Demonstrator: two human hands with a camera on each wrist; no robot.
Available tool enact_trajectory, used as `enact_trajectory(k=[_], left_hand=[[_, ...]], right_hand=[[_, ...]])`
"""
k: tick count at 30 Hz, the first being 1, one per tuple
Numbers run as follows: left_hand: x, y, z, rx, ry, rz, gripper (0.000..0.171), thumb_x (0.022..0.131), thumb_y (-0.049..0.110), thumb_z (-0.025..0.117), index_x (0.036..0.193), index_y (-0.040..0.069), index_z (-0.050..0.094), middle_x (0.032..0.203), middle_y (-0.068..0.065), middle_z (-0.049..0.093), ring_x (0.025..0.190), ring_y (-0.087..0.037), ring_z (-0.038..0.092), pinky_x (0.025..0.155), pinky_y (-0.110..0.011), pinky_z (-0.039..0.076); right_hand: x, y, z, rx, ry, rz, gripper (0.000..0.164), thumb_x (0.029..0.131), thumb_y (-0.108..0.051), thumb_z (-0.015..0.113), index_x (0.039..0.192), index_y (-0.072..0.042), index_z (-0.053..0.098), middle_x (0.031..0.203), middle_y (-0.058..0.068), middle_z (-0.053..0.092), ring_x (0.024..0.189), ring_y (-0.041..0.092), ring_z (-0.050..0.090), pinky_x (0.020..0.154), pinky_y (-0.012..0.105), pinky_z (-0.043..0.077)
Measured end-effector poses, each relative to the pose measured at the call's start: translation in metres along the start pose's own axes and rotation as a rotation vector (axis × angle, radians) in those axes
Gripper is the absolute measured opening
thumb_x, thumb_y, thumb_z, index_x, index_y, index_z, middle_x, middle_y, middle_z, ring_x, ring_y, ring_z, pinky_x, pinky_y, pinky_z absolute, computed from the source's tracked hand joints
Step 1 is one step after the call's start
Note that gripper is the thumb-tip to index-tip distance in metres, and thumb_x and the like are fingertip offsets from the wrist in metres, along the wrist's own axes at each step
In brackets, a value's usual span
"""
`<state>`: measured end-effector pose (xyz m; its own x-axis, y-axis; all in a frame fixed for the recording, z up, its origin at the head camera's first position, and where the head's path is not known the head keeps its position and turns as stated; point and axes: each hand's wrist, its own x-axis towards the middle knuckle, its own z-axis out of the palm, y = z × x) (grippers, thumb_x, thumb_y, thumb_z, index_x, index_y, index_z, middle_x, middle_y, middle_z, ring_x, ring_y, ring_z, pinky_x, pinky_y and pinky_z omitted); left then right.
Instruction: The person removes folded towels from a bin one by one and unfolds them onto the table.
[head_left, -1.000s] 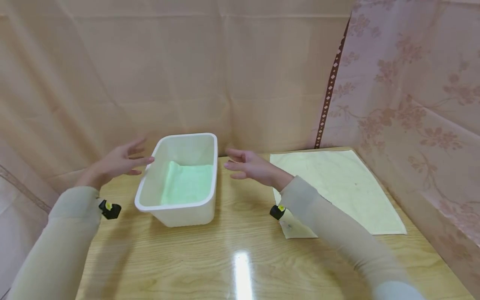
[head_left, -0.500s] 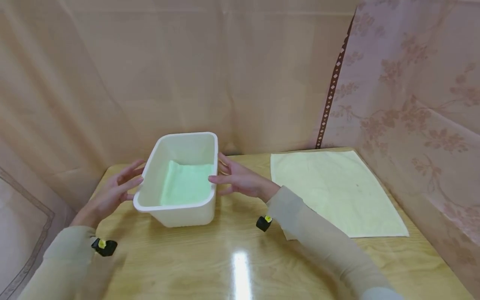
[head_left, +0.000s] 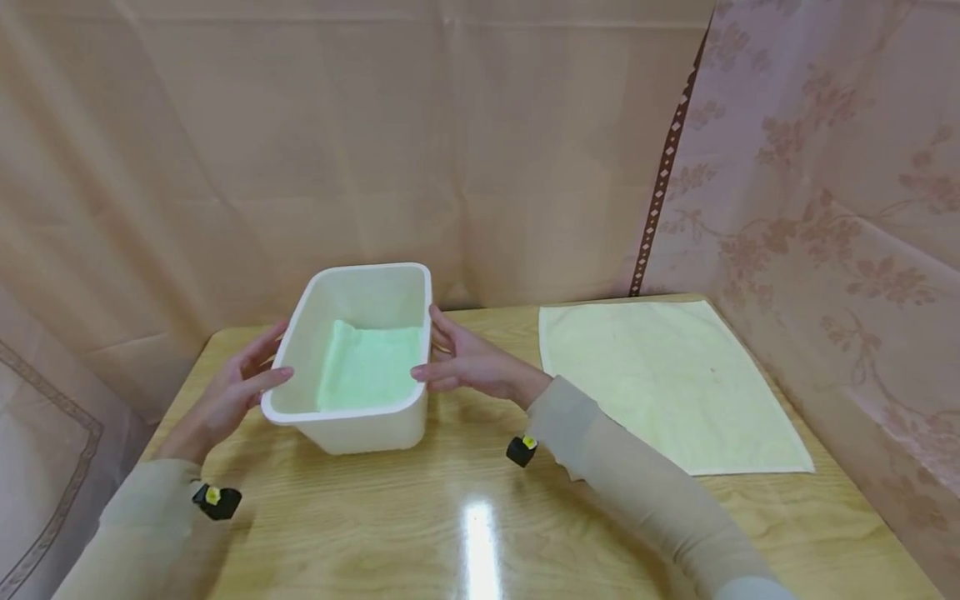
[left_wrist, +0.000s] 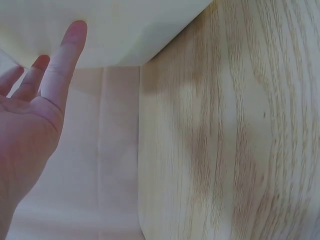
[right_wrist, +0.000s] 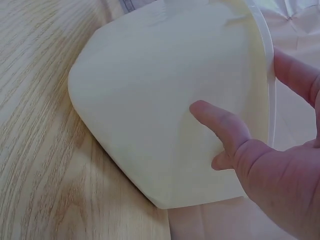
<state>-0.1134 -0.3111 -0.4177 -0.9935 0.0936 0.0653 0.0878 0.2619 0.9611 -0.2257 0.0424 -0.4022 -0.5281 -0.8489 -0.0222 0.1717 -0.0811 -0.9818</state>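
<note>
A white plastic basin [head_left: 367,433] stands on the wooden table, left of the middle in the head view. Inside it, on the bottom, lies a folded pale green cloth [head_left: 378,367]. My left hand [head_left: 223,400] grips the basin's left side, thumb over the rim and fingers against the outer wall. On the opposite side my right hand [head_left: 480,362] holds the basin, its thumb at the rim. The right wrist view shows fingers [right_wrist: 220,122] touching the outer wall. In the left wrist view, fingertips [left_wrist: 75,32] press the other wall.
A pale yellow cloth [head_left: 675,383] lies spread flat on the right part of the table [head_left: 390,525]. A beige curtain [head_left: 337,150] hangs along the back edge, with a flowered one [head_left: 840,208] at the right.
Both hands have come in from beside the basin and now hold its sides, thumbs at the rim. The basin has shifted very slightly left. The yellow cloth lies as before.
</note>
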Motion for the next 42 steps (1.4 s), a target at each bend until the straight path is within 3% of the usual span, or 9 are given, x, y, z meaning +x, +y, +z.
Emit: enact_trajectory(k=[9,13,16,22,27,31,42], left_hand=[[-0.009,-0.005,-0.013,0.04,0.014,0.004,0.069,0.105,0.015,0.055,0.164,0.025,0.021,0.162,-0.016,0.028,0.118,0.003,0.056,0.085,-0.027,0.056],[-0.013,-0.008,-0.023,0.053,0.028,0.007,0.067,0.105,0.016,0.054,0.163,0.027,0.023,0.155,-0.002,0.04,0.116,0.003,0.056,0.084,-0.024,0.055],[-0.015,-0.013,-0.031,-0.009,0.058,0.036,0.063,0.105,0.01,0.052,0.162,0.024,0.028,0.142,0.009,0.05,0.111,-0.001,0.06,0.079,-0.024,0.056],[-0.021,-0.026,-0.046,-0.169,0.134,0.112,0.058,0.104,0.002,0.052,0.157,0.02,0.04,0.132,0.012,0.059,0.104,-0.004,0.065,0.072,-0.024,0.058],[-0.032,-0.032,-0.06,-0.252,0.218,0.072,0.055,0.104,0.003,0.053,0.156,0.02,0.044,0.13,0.015,0.062,0.099,-0.004,0.069,0.07,-0.024,0.058],[-0.04,-0.034,-0.072,-0.298,0.271,0.037,0.051,0.104,0.005,0.053,0.153,0.021,0.049,0.126,0.018,0.064,0.096,-0.005,0.071,0.07,-0.024,0.058],[-0.055,-0.035,-0.092,-0.539,0.263,0.055,0.046,0.105,-0.002,0.047,0.142,0.02,0.062,0.125,0.011,0.07,0.098,-0.012,0.073,0.072,-0.028,0.059]], right_hand=[[0.012,0.012,0.008,-0.027,0.042,-0.033,0.105,0.093,-0.001,0.071,0.164,-0.035,0.001,0.168,-0.006,0.018,0.146,0.029,0.037,0.096,0.047,0.052],[0.019,0.019,0.017,-0.023,0.089,-0.054,0.1,0.093,-0.007,0.073,0.164,-0.033,0.008,0.168,-0.006,0.02,0.144,0.034,0.039,0.096,0.047,0.052],[0.025,0.022,0.028,-0.014,0.119,-0.049,0.101,0.092,-0.01,0.075,0.164,-0.032,0.008,0.168,-0.006,0.017,0.144,0.03,0.04,0.097,0.045,0.052],[0.041,0.024,0.053,0.024,0.165,-0.05,0.1,0.093,-0.01,0.074,0.164,-0.032,0.007,0.168,-0.006,0.016,0.146,0.021,0.035,0.097,0.044,0.052],[0.06,0.031,0.075,0.071,0.223,-0.063,0.094,0.094,-0.007,0.072,0.164,-0.032,0.015,0.164,-0.008,0.029,0.135,0.015,0.049,0.094,0.041,0.053],[0.072,0.037,0.093,0.08,0.271,-0.086,0.09,0.093,-0.008,0.072,0.163,-0.025,0.02,0.162,-0.007,0.033,0.134,0.015,0.05,0.094,0.04,0.052],[0.094,0.043,0.116,0.048,0.29,-0.078,0.09,0.091,-0.014,0.076,0.163,-0.023,0.023,0.163,-0.012,0.029,0.132,0.004,0.049,0.094,0.036,0.054]])
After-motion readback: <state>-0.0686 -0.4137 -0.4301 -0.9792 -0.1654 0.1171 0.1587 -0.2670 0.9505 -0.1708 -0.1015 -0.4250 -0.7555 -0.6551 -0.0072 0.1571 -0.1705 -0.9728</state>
